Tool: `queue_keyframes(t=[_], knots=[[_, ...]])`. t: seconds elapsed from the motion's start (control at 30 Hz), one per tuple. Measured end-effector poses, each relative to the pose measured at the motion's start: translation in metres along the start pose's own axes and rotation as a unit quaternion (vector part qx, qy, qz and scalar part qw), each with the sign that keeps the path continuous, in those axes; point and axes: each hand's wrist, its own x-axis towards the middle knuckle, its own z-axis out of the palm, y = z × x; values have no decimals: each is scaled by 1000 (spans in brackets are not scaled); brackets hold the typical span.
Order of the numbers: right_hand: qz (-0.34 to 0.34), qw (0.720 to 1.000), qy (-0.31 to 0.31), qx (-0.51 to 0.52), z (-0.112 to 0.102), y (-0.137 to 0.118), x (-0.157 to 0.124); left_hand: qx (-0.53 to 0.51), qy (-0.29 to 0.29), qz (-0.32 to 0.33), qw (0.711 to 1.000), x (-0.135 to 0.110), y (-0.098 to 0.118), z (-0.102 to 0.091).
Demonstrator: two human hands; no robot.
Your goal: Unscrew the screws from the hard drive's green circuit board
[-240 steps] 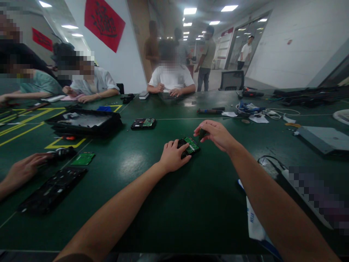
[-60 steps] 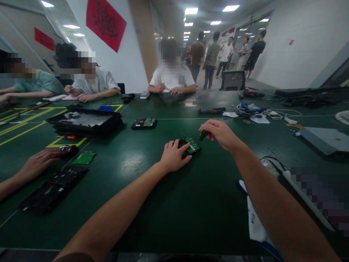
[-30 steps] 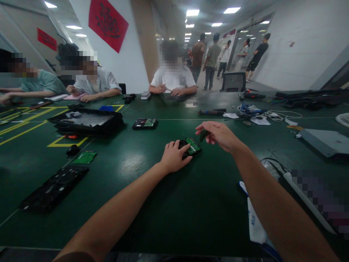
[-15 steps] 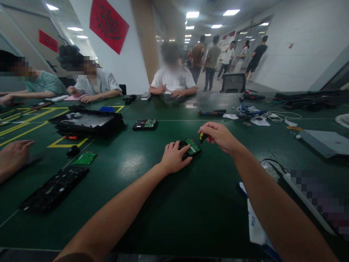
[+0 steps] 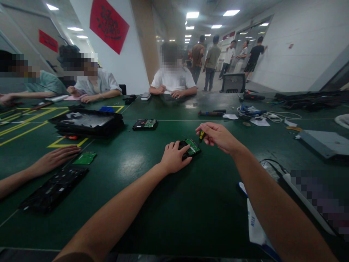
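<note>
A small black drive with a green circuit board (image 5: 192, 147) lies on the dark green table (image 5: 169, 203). My left hand (image 5: 173, 157) presses down on its near left end, fingers curled over the casing. My right hand (image 5: 217, 136) is closed round a small screwdriver (image 5: 201, 135) with a yellow and black handle, held upright with its tip at the board's far right edge.
A second drive (image 5: 144, 124) lies further back, beside a black tray (image 5: 86, 122). At the left, a co-worker's hand (image 5: 56, 158) rests by a green board (image 5: 85, 158) and a black panel (image 5: 51, 189). Cables (image 5: 259, 114) and a grey case (image 5: 324, 142) sit right. Several people sit opposite.
My right hand has kept working the screwdriver at the board's right edge with small turns. The co-worker's hand at the left has come back in, reaching toward the green board.
</note>
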Motion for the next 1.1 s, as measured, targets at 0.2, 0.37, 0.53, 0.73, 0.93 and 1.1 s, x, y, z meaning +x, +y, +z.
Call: queue_keyframes(t=[0.2,0.37,0.53,0.73,0.93,1.1], knots=[[-9,999,33,-40,-2,-2,0,3,3,1,1000,0,2,-1],[-2,999,16,-44,-1,-8,-3,6,3,-6,1000,1,3,-2],[4,999,15,-37,0,-11,-3,1,-4,-2,1000,1,1,-2],[-2,999,13,-48,-3,-7,-1,-2,-3,0,1000,0,0,-2],[-9,998,9,-59,-6,-5,-1,-6,-5,-1,1000,0,1,-4],[-4,998,12,-59,-5,-7,-1,-2,-2,-2,1000,0,1,-2]])
